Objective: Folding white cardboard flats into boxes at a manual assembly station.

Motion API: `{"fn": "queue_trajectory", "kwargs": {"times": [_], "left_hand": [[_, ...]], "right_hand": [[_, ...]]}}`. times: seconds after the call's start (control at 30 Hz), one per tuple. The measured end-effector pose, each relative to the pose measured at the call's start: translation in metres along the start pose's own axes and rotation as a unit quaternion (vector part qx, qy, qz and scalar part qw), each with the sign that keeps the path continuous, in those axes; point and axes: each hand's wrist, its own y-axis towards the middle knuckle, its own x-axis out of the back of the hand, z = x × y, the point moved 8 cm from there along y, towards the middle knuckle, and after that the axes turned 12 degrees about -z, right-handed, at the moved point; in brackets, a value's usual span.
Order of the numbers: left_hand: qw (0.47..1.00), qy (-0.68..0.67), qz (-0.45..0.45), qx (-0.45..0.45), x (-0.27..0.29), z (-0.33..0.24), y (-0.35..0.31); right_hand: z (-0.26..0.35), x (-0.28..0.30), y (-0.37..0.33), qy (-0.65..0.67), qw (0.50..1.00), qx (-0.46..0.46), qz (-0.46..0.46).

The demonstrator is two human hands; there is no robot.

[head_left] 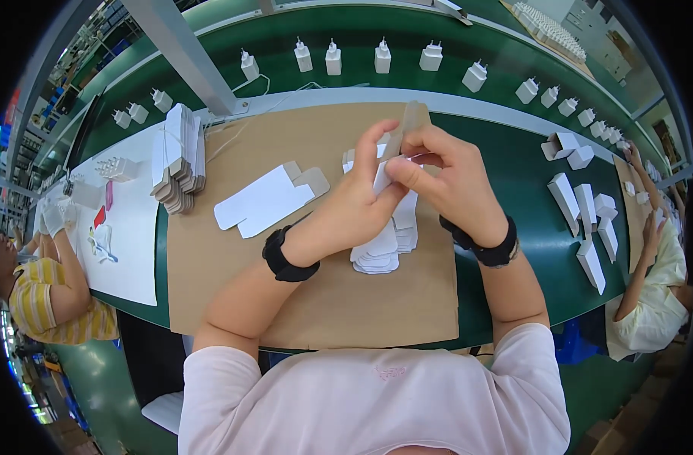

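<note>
White carton (382, 179): you have it raised between both hands, over the flat stack (377, 256) on the brown sheet (232, 296).
Left hand (361, 199): pinches the carton's left side.
Right hand (456, 176): pinches its other side, thumb against it.
Folding: you seem partway through shaping the carton.
Flap (410, 121): sticks up above your fingers; the next move likely calls for a steady left hold while your right hand tucks it.

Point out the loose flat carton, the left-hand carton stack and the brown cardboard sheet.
Loose flat carton (259, 201), head view: its white main panel.
Left-hand carton stack (178, 140), head view: white upper face.
Brown cardboard sheet (316, 311), head view: bare near part.
</note>
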Motion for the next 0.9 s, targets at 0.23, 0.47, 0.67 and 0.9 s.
{"fn": "queue_trajectory", "kwargs": {"times": [0.23,0.47,0.67,0.9], "left_hand": [[0.992,0.024,-0.035,0.118,0.002,0.003,-0.002],[0.985,-0.083,-0.072,0.134,0.01,0.001,0.001],[0.984,-0.129,-0.118,0.038,0.023,-0.01,0.008],[0.979,-0.156,-0.104,0.082,0.029,0.002,0.009]], "right_hand": [[-0.013,-0.01,-0.001,0.047,0.994,-0.031,0.097],[-0.008,-0.006,-0.001,0.089,0.996,0.0,0.023],[-0.014,-0.017,-0.005,0.415,0.895,-0.135,-0.096],[-0.007,-0.022,-0.01,0.327,0.941,0.007,-0.084]]}}
